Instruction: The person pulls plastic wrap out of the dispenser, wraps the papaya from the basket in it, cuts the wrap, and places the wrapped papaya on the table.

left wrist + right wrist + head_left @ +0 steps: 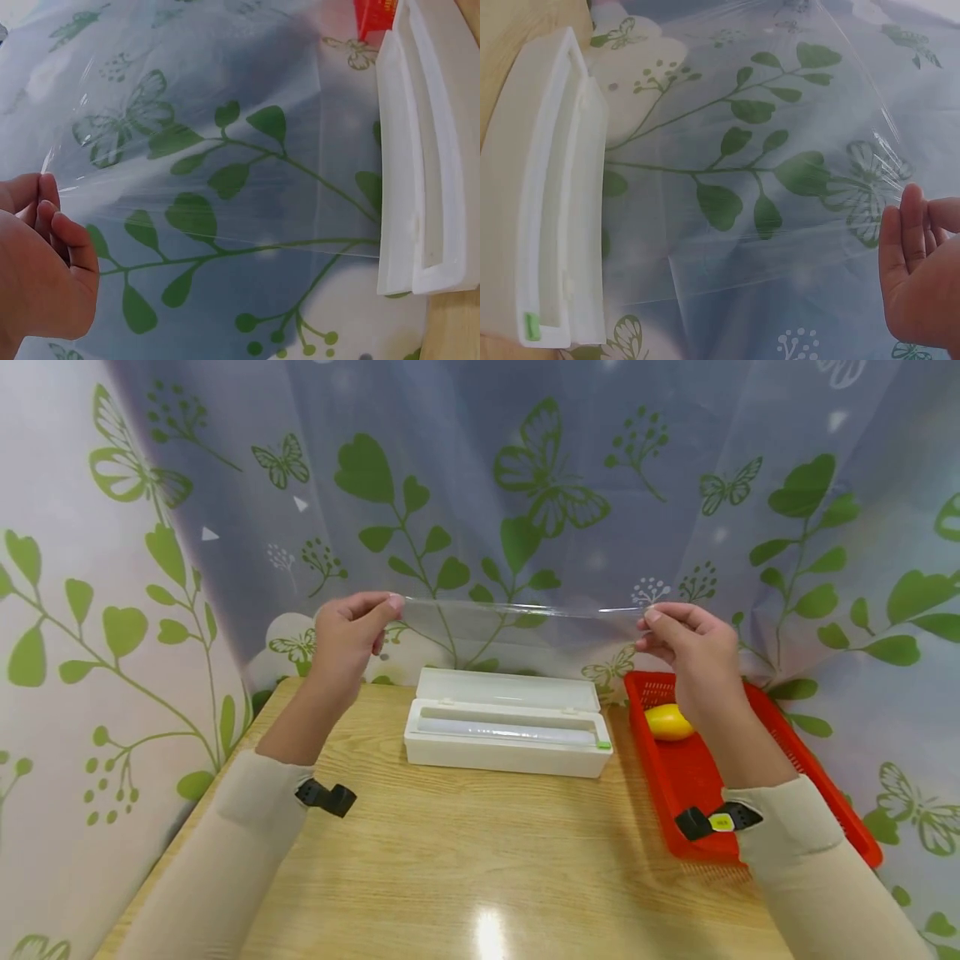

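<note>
Cling film (517, 620), a clear sheet, is stretched flat in the air between two hands above the far side of a wooden counter (465, 852). The left hand (347, 635) pinches the sheet's left top corner between thumb and fingers; the right hand (686, 643) pinches the right top corner the same way. Held apart at the same height, they keep the film taut, probably so it does not fold and stick to itself. The sheet hangs down from the fingers toward a white dispenser box (508, 731) that sits on the counter just below, its lid tipped open toward the back and a roll lying inside. From the wrist views, the film's lower edge seems to run to the box, but whether it is attached there cannot be told. Right of the box, a red tray (825, 785) holds a yellow fruit (667, 722). A curtain (525, 485) printed with green leaves and butterflies hangs behind everything.
</note>
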### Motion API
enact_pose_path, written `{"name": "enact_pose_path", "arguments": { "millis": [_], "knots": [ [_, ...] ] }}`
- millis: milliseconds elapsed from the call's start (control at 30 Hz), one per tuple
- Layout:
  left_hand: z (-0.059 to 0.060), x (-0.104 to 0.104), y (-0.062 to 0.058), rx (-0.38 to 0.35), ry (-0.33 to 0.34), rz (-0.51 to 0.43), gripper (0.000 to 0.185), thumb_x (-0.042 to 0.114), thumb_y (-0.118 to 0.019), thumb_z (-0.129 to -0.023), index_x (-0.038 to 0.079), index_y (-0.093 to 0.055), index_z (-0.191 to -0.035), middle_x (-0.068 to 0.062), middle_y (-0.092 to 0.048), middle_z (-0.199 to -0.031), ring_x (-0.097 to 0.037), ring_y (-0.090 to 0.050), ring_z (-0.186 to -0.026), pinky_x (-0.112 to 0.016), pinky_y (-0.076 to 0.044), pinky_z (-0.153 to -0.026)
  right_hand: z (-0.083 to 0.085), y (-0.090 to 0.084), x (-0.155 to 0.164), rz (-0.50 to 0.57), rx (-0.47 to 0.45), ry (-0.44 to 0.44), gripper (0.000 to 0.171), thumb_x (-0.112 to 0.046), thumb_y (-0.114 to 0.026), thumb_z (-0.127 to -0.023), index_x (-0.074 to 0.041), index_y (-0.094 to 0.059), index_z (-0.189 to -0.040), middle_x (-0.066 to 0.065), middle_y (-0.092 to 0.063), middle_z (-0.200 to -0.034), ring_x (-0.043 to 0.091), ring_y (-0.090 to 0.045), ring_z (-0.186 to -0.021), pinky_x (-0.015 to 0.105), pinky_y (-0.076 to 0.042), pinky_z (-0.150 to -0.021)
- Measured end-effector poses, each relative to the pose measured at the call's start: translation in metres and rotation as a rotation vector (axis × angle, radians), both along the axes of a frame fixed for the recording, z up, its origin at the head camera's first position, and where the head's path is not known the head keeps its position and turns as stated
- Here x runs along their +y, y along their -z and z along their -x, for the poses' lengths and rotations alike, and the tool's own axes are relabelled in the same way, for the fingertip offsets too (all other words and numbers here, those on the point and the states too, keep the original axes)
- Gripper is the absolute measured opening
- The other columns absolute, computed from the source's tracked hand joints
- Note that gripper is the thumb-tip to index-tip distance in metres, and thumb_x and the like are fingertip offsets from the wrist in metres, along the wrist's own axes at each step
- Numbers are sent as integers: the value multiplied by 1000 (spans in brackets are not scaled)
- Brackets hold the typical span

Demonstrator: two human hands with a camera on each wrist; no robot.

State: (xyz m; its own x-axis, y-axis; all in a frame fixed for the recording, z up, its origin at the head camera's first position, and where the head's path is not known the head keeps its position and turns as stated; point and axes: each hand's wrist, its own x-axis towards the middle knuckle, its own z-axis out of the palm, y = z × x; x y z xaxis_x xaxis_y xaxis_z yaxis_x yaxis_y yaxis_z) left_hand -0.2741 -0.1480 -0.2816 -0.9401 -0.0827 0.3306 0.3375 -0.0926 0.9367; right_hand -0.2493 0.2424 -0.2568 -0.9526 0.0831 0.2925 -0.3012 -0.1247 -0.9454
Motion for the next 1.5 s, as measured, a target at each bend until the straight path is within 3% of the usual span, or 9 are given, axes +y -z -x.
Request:
{"name": "enact_pose_path", "arguments": {
  "millis": [267, 500, 833, 1100, 1367, 1500],
  "knots": [
    [-46, -6, 15, -30, 33, 75, 30, 36, -75, -92, 8, -74, -104, 4, -69, -89, -13, -41, -60, -26, -38, -59, -38, 14, 6, 91, 31, -92, 15, -11, -72, -93, 0, -68, -102, 6, -72, -91, 17, -69, -75, 24, -60, -76],
    [-86, -9, 30, -54, 41, 97, 21, 31, -73, -94, 12, -75, -101, 6, -68, -84, -11, -43, -59, -25, -37, -55, -72, 29, 9, 149, 11, -120, 6, -3, -67, -95, -1, -69, -100, 6, -72, -90, 17, -70, -76, 26, -60, -75],
    [-137, -9, 54, -110, 37, 126, 14, 21, -70, -96, 7, -75, -97, 3, -68, -84, -11, -46, -61, -24, -43, -58, -120, 52, 16, -6, -72, -83, 10, -5, -64, -98, 1, -67, -105, 7, -73, -91, 19, -69, -76, 26, -60, -80],
    [-179, -7, 85, -188, 36, 151, 11, 13, -70, -96, 3, -74, -97, 1, -69, -82, -9, -48, -65, -24, -45, -58, -156, 79, 22, -168, -261, 24, 26, -20, -66, -99, 1, -62, -114, 4, -71, -95, 20, -70, -82, 24, -59, -82],
    [-212, 0, 114, -432, -27, 220, 17, 22, -73, -93, 6, -74, -97, -1, -69, -83, -11, -53, -68, -25, -48, -61, -182, 107, 21, -177, -432, 124, 30, -27, -69, -97, -3, -64, -114, 4, -71, -92, 23, -69, -84, 23, -58, -80],
    [-221, 0, 124, -540, -40, 233, 19, 23, -75, -90, 6, -74, -96, -3, -68, -83, -14, -54, -69, -26, -48, -62, -195, 128, 18, -141, -429, 151, 21, -19, -67, -98, -1, -65, -109, 6, -71, -87, 26, -69, -79, 29, -60, -76]
  ]
}}
